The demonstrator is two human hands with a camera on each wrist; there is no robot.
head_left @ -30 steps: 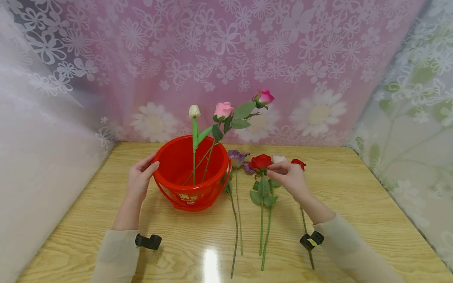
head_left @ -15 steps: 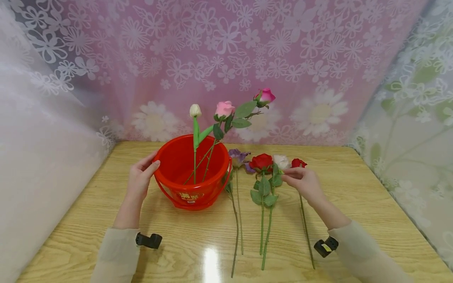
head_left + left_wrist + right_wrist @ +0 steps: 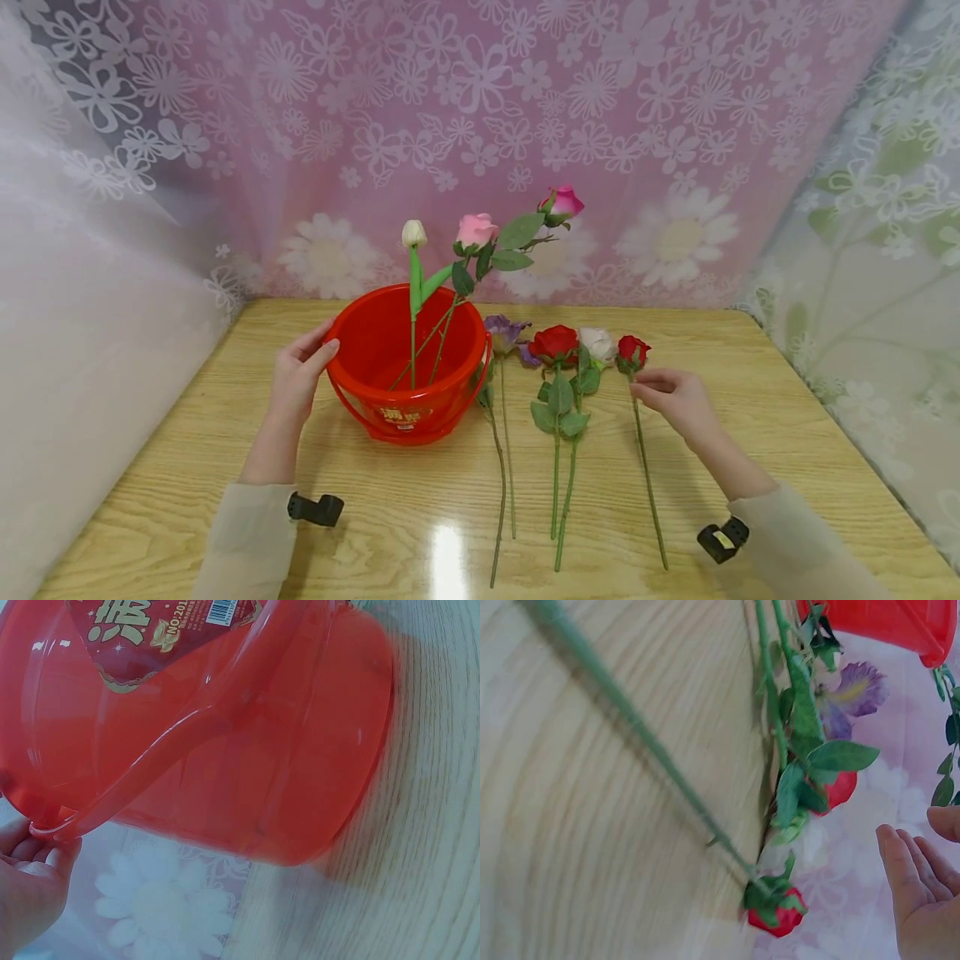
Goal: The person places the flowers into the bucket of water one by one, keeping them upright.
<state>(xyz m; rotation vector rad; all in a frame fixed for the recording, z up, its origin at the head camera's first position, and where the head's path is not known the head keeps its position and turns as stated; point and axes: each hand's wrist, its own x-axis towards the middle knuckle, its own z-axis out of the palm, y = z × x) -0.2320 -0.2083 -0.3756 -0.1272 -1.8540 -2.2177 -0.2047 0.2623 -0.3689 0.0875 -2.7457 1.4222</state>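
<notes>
My left hand point(image 3: 294, 375) grips the left rim of a red plastic bucket point(image 3: 438, 415), thumb over the edge; the left wrist view shows the fingers by the handle joint point(image 3: 52, 829). Standing in the bucket are a white tulip point(image 3: 413, 235), a pink rose point(image 3: 476, 232) and a magenta rose point(image 3: 564, 202). My right hand point(image 3: 681, 403) hovers beside the small red rose point(image 3: 632, 351), fingers extended near the top of its stem. In the right wrist view that hand point(image 3: 922, 885) appears apart from the rose point(image 3: 776, 911), holding nothing.
Between bucket and right hand lie a purple flower point(image 3: 506, 332), a larger red rose point(image 3: 555, 344) and a white rose point(image 3: 597, 343), stems toward me. A stem with leaves point(image 3: 485, 396) lies against the bucket's right side. Floral curtains point(image 3: 480, 150) border the wooden table point(image 3: 360, 517).
My right hand has moved rightward, from the larger red rose past the white rose to the small red rose. My left hand and the bucket stay in place.
</notes>
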